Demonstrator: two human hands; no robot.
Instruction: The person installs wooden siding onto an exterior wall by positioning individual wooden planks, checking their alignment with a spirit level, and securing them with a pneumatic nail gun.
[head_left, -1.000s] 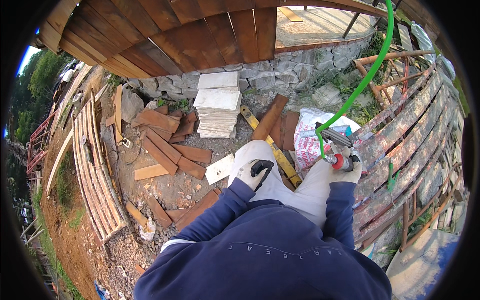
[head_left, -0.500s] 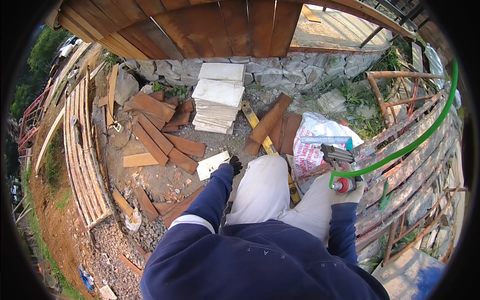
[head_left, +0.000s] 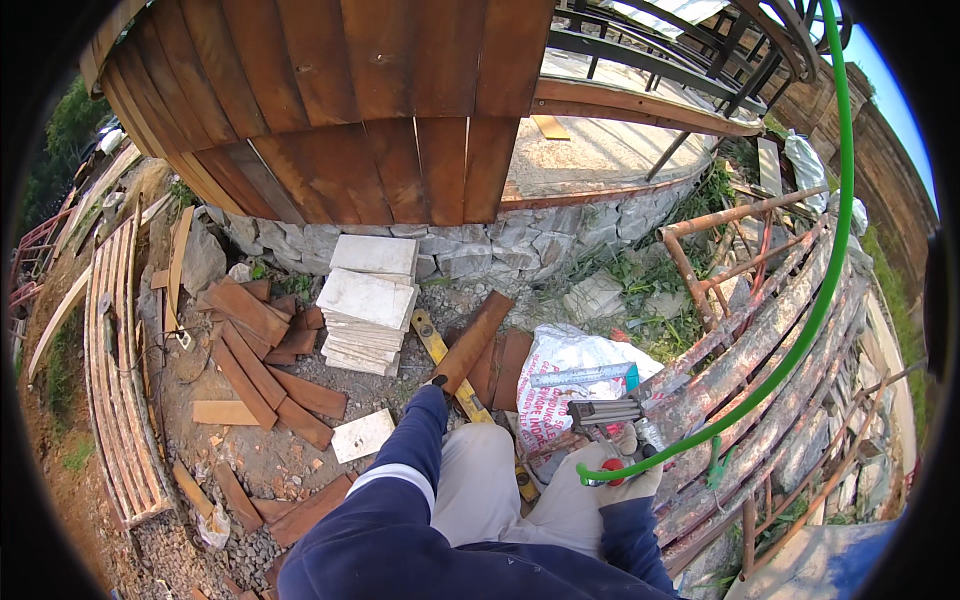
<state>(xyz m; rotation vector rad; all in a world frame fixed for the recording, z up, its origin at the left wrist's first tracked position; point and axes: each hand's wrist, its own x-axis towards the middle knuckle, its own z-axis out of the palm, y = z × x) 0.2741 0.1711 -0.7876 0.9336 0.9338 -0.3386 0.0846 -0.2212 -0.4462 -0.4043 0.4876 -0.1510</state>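
Note:
My left hand (head_left: 439, 381), in a dark glove, reaches to the near end of a reddish-brown wooden board (head_left: 476, 342). Its fingers are mostly hidden beyond the sleeve, so I cannot tell whether they grip the board. That board lies slanted across a yellow spirit level (head_left: 432, 338). At my right knee, my gloved right hand (head_left: 632, 484) is closed round a nail gun (head_left: 606, 413) with a green air hose (head_left: 765, 398) attached. A clear ruler-like square with a teal end (head_left: 585, 376) rests on a white sack (head_left: 545, 345) just beyond the tool.
A white tile stack (head_left: 368, 300) stands by the stone wall base (head_left: 470, 250), below brown wall boards (head_left: 330, 170). Loose brown boards (head_left: 245, 365) and a single white tile (head_left: 363, 436) lie at left. Slatted curved frames (head_left: 120, 380) flank both sides; a rusty pipe frame (head_left: 690, 265) stands right.
My left hand has moved from the single white tile to the brown board on the spirit level. The view has lifted, showing more wall. My right hand keeps hold of the nail gun.

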